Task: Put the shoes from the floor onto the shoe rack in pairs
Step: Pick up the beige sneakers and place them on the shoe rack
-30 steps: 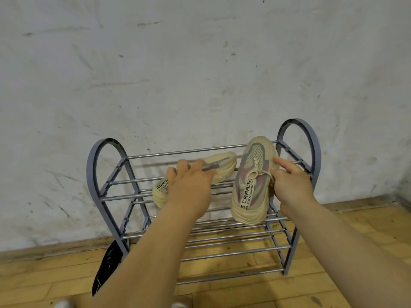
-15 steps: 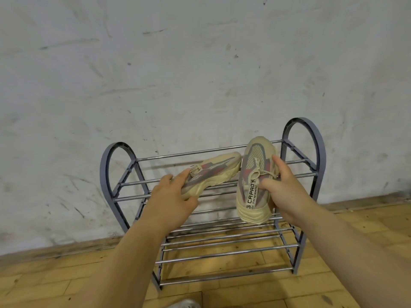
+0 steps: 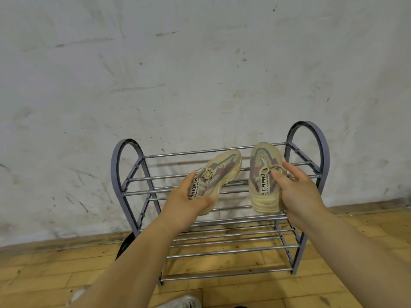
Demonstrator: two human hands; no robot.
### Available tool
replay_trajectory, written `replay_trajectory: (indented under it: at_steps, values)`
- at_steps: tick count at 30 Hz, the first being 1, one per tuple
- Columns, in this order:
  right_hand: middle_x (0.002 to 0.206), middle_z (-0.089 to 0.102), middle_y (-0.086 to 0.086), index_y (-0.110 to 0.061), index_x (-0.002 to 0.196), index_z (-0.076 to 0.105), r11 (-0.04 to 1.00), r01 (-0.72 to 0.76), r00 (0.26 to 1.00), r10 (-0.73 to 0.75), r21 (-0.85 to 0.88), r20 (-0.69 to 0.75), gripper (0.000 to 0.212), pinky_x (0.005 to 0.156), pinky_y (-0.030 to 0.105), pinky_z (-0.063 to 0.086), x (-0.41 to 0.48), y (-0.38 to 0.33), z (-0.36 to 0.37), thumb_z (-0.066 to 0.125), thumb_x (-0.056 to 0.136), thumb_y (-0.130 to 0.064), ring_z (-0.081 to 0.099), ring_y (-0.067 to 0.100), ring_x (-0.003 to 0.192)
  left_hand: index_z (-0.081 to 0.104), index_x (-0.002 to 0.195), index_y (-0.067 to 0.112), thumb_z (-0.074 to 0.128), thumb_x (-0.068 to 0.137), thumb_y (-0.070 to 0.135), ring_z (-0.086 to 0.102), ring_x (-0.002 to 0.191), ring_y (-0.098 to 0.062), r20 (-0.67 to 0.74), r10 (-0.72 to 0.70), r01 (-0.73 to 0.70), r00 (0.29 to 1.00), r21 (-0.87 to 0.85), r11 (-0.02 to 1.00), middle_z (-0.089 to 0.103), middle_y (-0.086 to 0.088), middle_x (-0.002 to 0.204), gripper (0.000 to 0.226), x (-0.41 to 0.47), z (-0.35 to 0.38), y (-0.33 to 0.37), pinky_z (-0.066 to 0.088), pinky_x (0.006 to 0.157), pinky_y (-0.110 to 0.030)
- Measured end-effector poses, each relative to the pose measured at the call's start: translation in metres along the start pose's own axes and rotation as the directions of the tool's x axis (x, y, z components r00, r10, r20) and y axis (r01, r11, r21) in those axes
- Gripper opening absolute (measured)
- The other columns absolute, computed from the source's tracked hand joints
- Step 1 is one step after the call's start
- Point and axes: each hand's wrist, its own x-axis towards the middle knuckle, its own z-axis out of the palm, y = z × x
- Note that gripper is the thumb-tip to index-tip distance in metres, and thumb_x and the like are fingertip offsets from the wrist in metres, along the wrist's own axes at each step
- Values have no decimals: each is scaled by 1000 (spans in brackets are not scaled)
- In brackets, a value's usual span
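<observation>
the left beige shoe (image 3: pixel 219 174) and the right beige shoe (image 3: pixel 262 172) are sitting side by side on the top tier of the shoe rack (image 3: pixel 121 165). the left hand (image 3: pixel 191 201) is gripping the angled left one at the heel, thumb over the tongue strap and fingers curling beneath, probably to swing it parallel. the right hand (image 3: pixel 299 192) is clasping the right one's collar near the laces, steadying it. a dark shoe (image 3: pixel 124 247) is lying on the floor (image 3: pixel 44 274) by the rack's left leg.
</observation>
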Motion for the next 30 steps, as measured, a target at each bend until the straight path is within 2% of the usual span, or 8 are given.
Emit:
replay_trajectory:
  at_steps: [3, 6, 8, 11, 15, 21, 26, 30]
  values:
    - [123, 73, 5, -30, 139, 62, 997, -71, 997, 70, 27, 38, 39, 88, 45, 62, -3, 1, 0, 61, 103, -15, 76, 22, 102, 33, 153, 51, 71, 95, 37, 63, 110, -6, 55, -50, 57, 997, -131, 990, 61, 15, 139, 71, 2, 2, 0, 51, 87, -26]
    - [122, 75, 4, -33, 140, 61, 995, -101, 992, 101, -9, 72, 39, 84, 45, 62, -5, 1, -1, 56, 106, -15, 77, 22, 99, 41, 138, 63, 65, 100, 25, 67, 89, -7, 188, -54, 96, 981, -223, 970, 72, 17, 121, 59, 1, 8, -1, 49, 70, -23]
    - [124, 74, 4, -34, 142, 59, 992, -120, 988, 122, -27, 98, 41, 85, 47, 61, -6, 1, -3, 54, 107, -14, 76, 24, 102, 43, 140, 61, 69, 97, 25, 71, 92, -8, 231, -53, 111, 972, -247, 963, 72, 15, 124, 63, 1, 12, -3, 55, 74, -28]
    - [121, 75, 4, -34, 146, 55, 989, -147, 975, 150, -33, 162, 47, 84, 47, 60, -8, -2, -5, 52, 106, -9, 75, 25, 103, 46, 147, 49, 71, 94, 16, 70, 116, -20, 241, -72, 161, 968, -374, 913, 70, 8, 132, 67, 3, 12, -6, 55, 99, -42]
    - [108, 79, 6, -33, 141, 58, 984, -157, 949, 173, -81, 264, 57, 78, 46, 58, -13, -10, -12, 48, 99, 5, 71, 28, 97, 52, 146, 40, 67, 86, 5, 66, 109, -28, 278, -78, 210, 958, -485, 849, 71, -4, 131, 71, 4, 11, -6, 53, 90, -44]
    - [108, 79, 10, -32, 137, 61, 978, -158, 926, 194, -133, 323, 56, 76, 45, 59, -18, -17, -25, 52, 96, 6, 72, 29, 91, 50, 147, 38, 67, 86, -8, 71, 96, -29, 387, -66, 261, 920, -478, 839, 72, -17, 117, 78, 1, 6, -9, 58, 81, -42]
    - [115, 77, 14, -29, 139, 59, 978, -164, 910, 199, -126, 363, 59, 78, 47, 61, -23, -22, -34, 53, 95, 9, 74, 32, 94, 50, 150, 37, 73, 75, -8, 67, 109, -39, 395, -37, 249, 918, -502, 828, 64, -21, 118, 90, -3, 2, -10, 50, 102, -59]
    - [118, 75, 16, -27, 138, 60, 985, -140, 900, 170, -105, 401, 59, 69, 41, 58, -28, -27, -41, 52, 94, 10, 73, 31, 92, 44, 153, 36, 68, 84, -17, 71, 103, -34, 361, 1, 198, 933, -515, 834, 68, -19, 118, 90, -10, 4, -5, 61, 79, -43]
